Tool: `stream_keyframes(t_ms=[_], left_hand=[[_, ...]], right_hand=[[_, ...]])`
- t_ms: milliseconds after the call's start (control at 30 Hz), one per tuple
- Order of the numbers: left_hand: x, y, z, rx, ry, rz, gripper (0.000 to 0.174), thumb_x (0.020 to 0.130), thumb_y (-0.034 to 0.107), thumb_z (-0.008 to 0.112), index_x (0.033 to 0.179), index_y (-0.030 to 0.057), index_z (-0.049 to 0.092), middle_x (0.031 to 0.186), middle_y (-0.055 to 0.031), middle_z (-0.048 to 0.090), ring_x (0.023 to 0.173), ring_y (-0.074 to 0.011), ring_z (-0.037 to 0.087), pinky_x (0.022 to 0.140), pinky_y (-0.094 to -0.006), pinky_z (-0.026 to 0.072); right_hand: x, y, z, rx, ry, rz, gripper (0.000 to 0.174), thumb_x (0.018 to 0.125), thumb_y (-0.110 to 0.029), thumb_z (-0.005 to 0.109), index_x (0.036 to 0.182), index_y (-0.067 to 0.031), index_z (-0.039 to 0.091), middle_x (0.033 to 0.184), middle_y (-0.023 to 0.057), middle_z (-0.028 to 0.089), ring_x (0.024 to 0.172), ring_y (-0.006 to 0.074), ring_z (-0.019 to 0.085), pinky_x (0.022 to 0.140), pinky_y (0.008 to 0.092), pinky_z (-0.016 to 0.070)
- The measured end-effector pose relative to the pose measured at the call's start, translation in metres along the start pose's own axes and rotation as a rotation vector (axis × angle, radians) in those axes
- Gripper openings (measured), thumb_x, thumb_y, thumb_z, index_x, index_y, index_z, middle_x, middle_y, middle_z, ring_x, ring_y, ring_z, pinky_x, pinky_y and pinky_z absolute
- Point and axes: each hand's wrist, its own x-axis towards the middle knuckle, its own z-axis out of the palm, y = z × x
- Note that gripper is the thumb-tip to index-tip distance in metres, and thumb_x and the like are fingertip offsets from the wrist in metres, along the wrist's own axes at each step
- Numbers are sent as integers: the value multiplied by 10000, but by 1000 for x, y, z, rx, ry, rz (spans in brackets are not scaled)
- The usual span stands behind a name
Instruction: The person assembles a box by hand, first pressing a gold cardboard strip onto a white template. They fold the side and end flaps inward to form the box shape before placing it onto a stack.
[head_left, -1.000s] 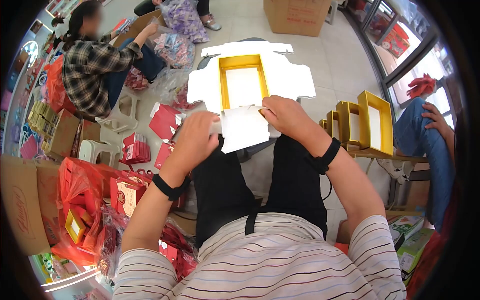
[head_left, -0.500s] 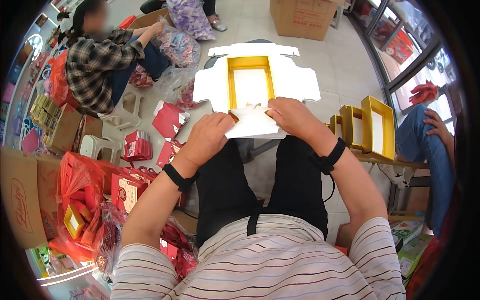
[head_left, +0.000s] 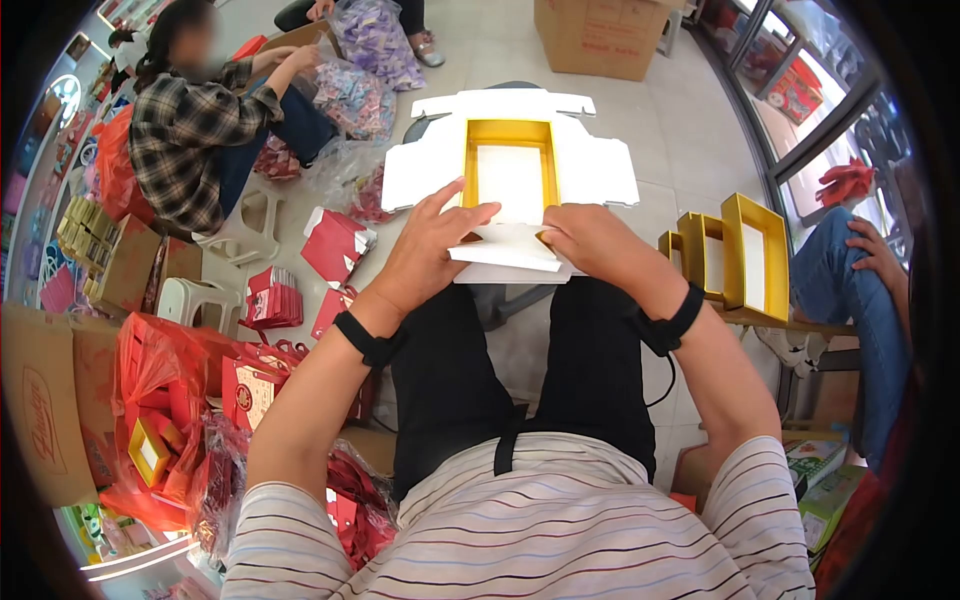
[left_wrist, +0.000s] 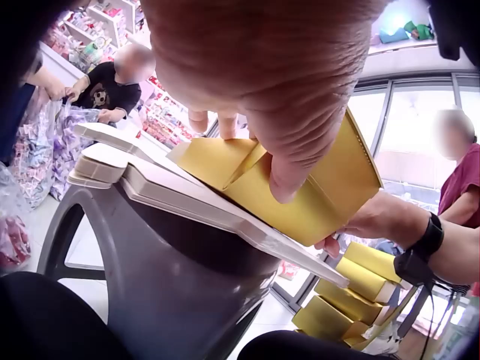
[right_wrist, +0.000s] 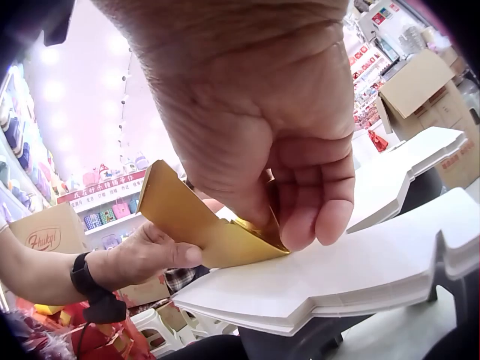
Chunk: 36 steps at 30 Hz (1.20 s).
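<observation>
A part-folded gold box (head_left: 549, 165) with a white floor lies on a stack of flat white card blanks (head_left: 412, 180) atop a grey stool (left_wrist: 180, 262). Its near end has a white-faced flap (head_left: 515, 250) standing at a slant toward the person. My left hand (head_left: 425, 245) is at the near left corner, fingers spread along the left wall. In the left wrist view its thumb touches the gold outer face. At the near right corner my right hand (head_left: 600, 240) pinches the box with curled fingers, the thumb partly hidden in the right wrist view.
Finished gold boxes (head_left: 755, 260) stand on a bench at right, beside a seated person's knee (head_left: 835, 255). On the left are red bags (head_left: 272, 297), white stools (head_left: 198, 300) and a person in a plaid shirt (head_left: 190, 140). A cardboard carton (head_left: 605, 38) stands ahead.
The near flap swung up from hanging flat toward the lap to a slant. My left hand came in to the corner, then spread its fingers forward along the left wall. The right hand stayed at its corner.
</observation>
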Motion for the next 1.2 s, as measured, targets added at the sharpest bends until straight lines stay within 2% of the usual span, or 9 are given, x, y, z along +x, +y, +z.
stream_keyframes(t_ms=[200,400,500,633,733,867,1033,1133,1200], left_hand=[[-4,1,6,-12,25,-38,712,758,-26,872,1405,181,661,1216,-28,769,1518,-354,443,1185,-500,396],[3,14,-1,-2,37,-14,655,786,-23,858,1378,187,673,1119,-16,786,1488,-351,472,1180,-494,394],[3,8,5,-39,25,15,624,804,-31,844,1365,196,693,1101,-20,785,1459,-350,498,1188,-491,386],[8,1,14,-68,58,26,593,797,-78,815,1316,199,743,1090,-32,782,1424,-351,529,1199,-481,382],[11,15,7,-91,3,-42,572,797,-99,778,1278,211,771,1102,-39,779,1418,-371,531,1202,-481,385],[4,2,14,-63,27,70,735,738,-163,680,1319,282,751,1173,15,738,1447,-400,490,1150,-520,405],[3,5,12,-55,21,51,731,736,-169,683,1310,277,757,1161,22,738,1448,-393,488,1150,-522,401],[5,7,12,-45,24,38,728,732,-171,694,1307,270,758,1163,19,737,1449,-387,484,1152,-511,399],[5,8,11,-67,4,18,719,733,-171,702,1302,265,760,1173,15,733,1451,-383,480,1152,-505,398]], right_hand=[[-23,-16,-5,17,-26,74,183,924,-129,739,1058,-49,645,980,167,671,900,388,681,789,466,544],[-23,-8,7,35,125,-26,185,924,-104,771,1099,-112,710,955,155,667,848,383,684,749,447,548],[-23,-8,5,0,139,-7,151,920,-133,787,1026,-78,695,903,160,682,843,396,696,757,472,563],[-23,2,14,90,161,36,143,916,-130,790,1016,-72,705,890,167,684,854,391,700,756,473,558],[-24,2,14,107,167,31,143,905,-103,782,1021,-78,703,896,168,683,864,395,698,757,474,556],[-22,5,10,55,101,31,144,914,-63,743,1051,-94,711,965,160,712,932,404,697,791,450,556],[-18,9,9,70,74,4,117,922,-79,732,1034,-92,701,966,157,716,935,405,695,791,442,554],[-19,10,10,90,63,25,178,907,-46,748,1072,-102,714,981,152,723,929,381,705,796,425,554],[-21,6,10,172,111,53,197,905,-60,758,1088,-122,723,932,147,680,884,370,683,771,436,539]])
